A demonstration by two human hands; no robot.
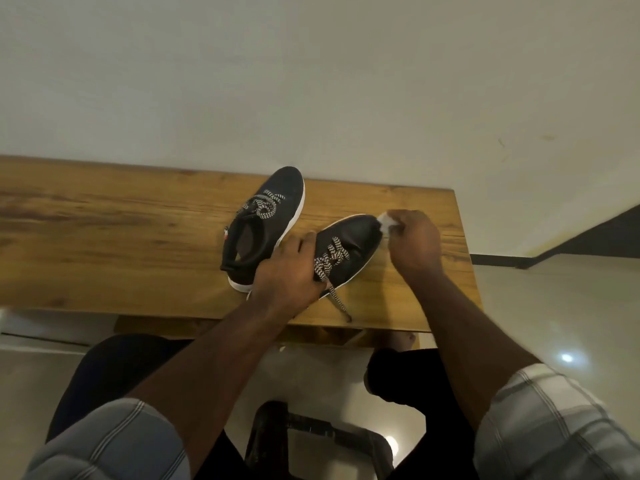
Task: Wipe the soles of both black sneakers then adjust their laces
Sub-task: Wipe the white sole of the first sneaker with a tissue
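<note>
On the wooden table [138, 220], the left hand [291, 271] clamps the nearer black lace-up sneaker [349, 247]; the right hand [414, 242] pinches a white crumpled wipe [386, 221] at its toe. The other black sneaker [266, 220] stands just beside.

Two black low-top sneakers with white soles are carried by the brown wood-grain tabletop [104, 216]: one [263, 226] toward 12 o'clock, the other [349, 247] toward 3 o'clock.

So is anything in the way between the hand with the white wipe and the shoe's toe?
No, nothing visible is. The right hand presses the white wipe right against the toe of the near sneaker, while the left hand steadies that sneaker.
</note>
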